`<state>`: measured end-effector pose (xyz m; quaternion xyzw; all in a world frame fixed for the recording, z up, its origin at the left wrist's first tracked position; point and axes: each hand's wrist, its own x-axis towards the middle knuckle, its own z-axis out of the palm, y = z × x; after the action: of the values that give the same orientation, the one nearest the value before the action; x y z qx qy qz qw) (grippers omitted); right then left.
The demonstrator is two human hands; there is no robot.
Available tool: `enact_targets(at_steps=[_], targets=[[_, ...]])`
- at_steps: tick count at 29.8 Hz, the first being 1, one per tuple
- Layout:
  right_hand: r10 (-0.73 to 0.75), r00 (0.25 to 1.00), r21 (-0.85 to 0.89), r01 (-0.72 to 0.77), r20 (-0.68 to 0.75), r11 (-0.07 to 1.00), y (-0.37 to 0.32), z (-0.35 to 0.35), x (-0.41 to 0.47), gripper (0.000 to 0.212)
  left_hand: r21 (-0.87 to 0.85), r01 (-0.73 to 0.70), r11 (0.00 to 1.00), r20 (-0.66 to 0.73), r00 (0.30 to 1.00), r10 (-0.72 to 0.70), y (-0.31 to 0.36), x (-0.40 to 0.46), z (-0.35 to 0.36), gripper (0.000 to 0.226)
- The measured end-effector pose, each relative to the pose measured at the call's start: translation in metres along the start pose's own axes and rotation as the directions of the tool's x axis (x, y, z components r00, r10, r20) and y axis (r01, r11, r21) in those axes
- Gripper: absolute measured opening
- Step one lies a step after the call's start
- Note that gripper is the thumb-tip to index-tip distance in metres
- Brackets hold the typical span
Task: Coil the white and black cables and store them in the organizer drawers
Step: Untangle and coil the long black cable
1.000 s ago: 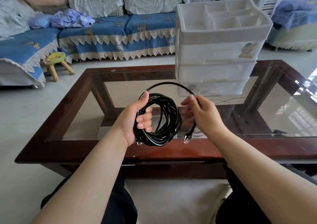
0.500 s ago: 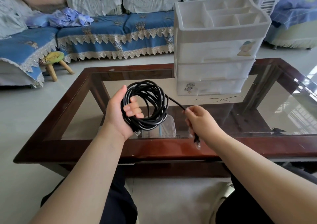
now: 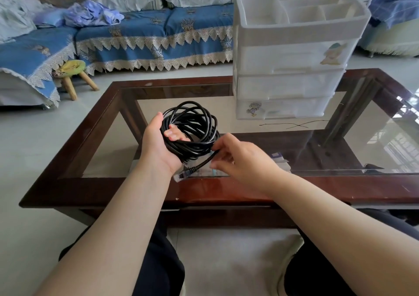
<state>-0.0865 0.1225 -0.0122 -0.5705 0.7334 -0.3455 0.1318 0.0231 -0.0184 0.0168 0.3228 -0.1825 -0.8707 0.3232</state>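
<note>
Watching the feed, I see the black cable [image 3: 192, 130] now gathered into a full coil, where half a second ago a straight tail ran out to the right hand; that slack has gone into the loops; only a short end with its clear plug [image 3: 181, 176] hangs below the bundle.

My left hand [image 3: 158, 146] is curled through the coil, fingers closed round the strands, holding it above the glass table [image 3: 249, 191]; the right hand [image 3: 240, 159] pinches the tail just beside the coil, thumb and fingertips closed on it, the other fingers loose.

I judge the coiling of this cable nearly finished; the end needs tucking or wrapping.

The organizer [image 3: 292, 53] stands at the far side of the table, its three drawers all closed; no white cable shows here.
</note>
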Motion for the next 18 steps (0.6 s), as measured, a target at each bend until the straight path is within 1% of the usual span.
enact_targets(at_steps=[3, 5, 6, 9, 13, 16, 18], targets=[[-0.113, 0.981, -0.146, 0.090, -0.160, 0.985, -0.002, -0.004, 0.004, 0.027, 0.013, 0.051, 0.999, 0.041, 0.998, -0.052, -0.001, 0.000, -0.002, 0.045], [-0.191, 0.958, -0.187, 0.151, -0.215, 0.971, 0.001, -0.002, 0.006, 0.027, -0.001, 0.070, 0.998, 0.046, 0.996, -0.070, -0.002, -0.001, -0.003, 0.045], [-0.199, 0.957, -0.181, 0.162, -0.211, 0.970, 0.003, -0.001, 0.007, 0.028, -0.007, 0.071, 0.997, 0.048, 0.996, -0.070, -0.003, -0.001, -0.003, 0.045], [-0.129, 0.976, -0.119, 0.109, -0.173, 0.987, 0.003, 0.002, 0.007, 0.035, 0.007, 0.043, 0.999, 0.037, 0.998, -0.043, -0.006, -0.002, -0.003, 0.045], [-0.065, 0.973, -0.078, 0.048, -0.221, 0.996, 0.000, 0.007, 0.005, 0.051, 0.051, -0.008, 0.999, -0.001, 1.000, 0.008, -0.010, -0.002, -0.001, 0.046], [-0.121, 0.959, -0.175, 0.078, -0.255, 0.981, -0.003, 0.008, 0.005, 0.059, 0.097, -0.024, 0.995, -0.014, 1.000, 0.025, -0.011, -0.003, 0.001, 0.047], [-0.199, 0.947, -0.259, 0.132, -0.252, 0.957, -0.004, 0.008, 0.005, 0.055, 0.112, -0.017, 0.994, -0.023, 1.000, 0.019, -0.010, -0.004, 0.001, 0.047]])
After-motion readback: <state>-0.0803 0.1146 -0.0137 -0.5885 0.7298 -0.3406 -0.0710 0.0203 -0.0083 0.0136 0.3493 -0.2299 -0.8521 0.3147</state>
